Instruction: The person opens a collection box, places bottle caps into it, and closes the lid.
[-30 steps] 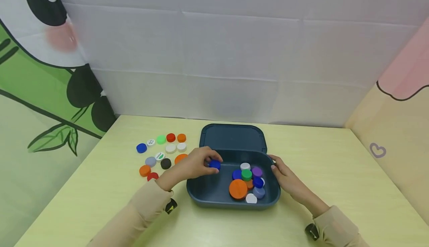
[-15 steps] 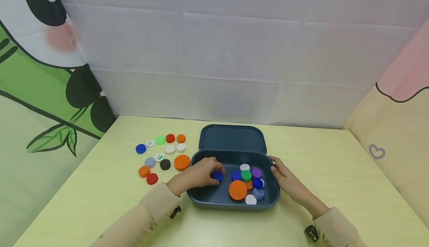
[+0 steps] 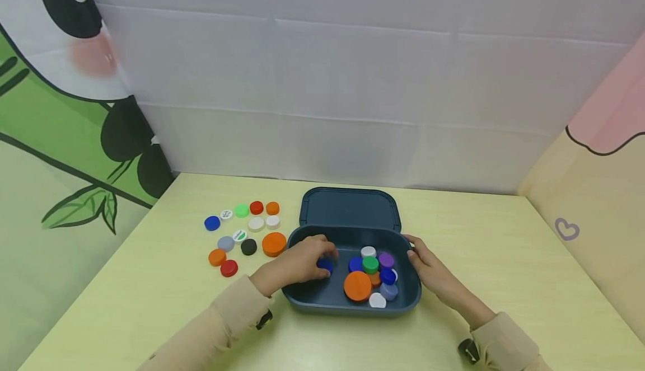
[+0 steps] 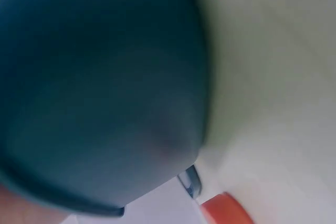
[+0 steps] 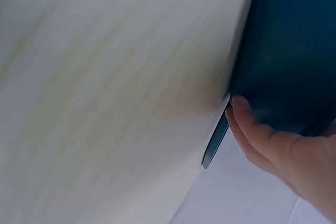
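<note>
Hands busy at the dark box (image 3: 347,310): the left hand (image 3: 302,259) is down inside, thumb and fingers curled round a blue cap (image 3: 327,266), while the right hand (image 3: 432,270) grasps the rim on its own side. Setting that cap down looks like the step, and the tidy way would be flat onto the box's floor, apart from the big orange cap (image 3: 358,286), parting the fingers only then; a steady rim helps. Over to the wrists! Right wrist: fingertips (image 5: 240,103) against the outer wall, contact the head view hides, the lid (image 5: 214,142) just beyond. Left wrist: mostly box wall, plus an orange-red cap (image 4: 228,209) on the bench (image 3: 504,259). Whether the blue cap touches bottom, no view tells.
</note>
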Demonstrator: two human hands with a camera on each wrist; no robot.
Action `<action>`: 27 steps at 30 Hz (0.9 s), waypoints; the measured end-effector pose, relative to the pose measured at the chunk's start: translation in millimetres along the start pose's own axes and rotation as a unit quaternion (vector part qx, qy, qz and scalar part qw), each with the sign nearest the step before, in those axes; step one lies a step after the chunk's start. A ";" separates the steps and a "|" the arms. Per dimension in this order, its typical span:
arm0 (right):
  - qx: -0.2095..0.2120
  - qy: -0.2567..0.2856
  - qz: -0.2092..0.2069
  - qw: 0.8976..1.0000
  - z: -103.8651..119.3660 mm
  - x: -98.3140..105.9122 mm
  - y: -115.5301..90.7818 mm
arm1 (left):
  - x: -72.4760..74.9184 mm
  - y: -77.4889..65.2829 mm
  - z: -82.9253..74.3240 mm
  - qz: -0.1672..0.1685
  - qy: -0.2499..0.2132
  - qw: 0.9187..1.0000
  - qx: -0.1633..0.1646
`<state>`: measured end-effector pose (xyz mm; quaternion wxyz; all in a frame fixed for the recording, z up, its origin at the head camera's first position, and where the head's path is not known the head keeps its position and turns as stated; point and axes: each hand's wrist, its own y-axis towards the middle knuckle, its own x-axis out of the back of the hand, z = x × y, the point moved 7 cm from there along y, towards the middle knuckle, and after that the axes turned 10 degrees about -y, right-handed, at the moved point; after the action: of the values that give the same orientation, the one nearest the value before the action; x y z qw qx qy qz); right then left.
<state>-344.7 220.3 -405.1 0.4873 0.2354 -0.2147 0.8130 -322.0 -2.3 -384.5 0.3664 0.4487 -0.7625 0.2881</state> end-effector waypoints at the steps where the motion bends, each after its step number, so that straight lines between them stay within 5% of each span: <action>1: 0.000 0.000 0.000 1.000 0.1 0.0 -0.2 | 3.1 -0.8 -1.0 -0.010 -0.012 1.000 -0.004; 11: 0.001 0.001 0.001 1.000 0.0 0.7 -1.6 | 50.7 -18.5 -0.3 -0.141 -0.097 0.983 -0.067; 20: -0.005 -0.003 0.001 1.000 -0.7 1.3 -0.1 | 77.1 -29.7 32.8 -0.178 -0.150 0.972 -0.013; 27: 0.000 -0.002 0.003 1.000 0.3 0.7 -0.4 | 78.6 -33.4 65.5 -0.183 -0.168 0.968 0.026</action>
<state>-344.6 220.8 -404.4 0.4843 0.2357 -0.2165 0.8143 -337.6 -104.2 -353.6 0.2680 0.6317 -0.7104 0.1563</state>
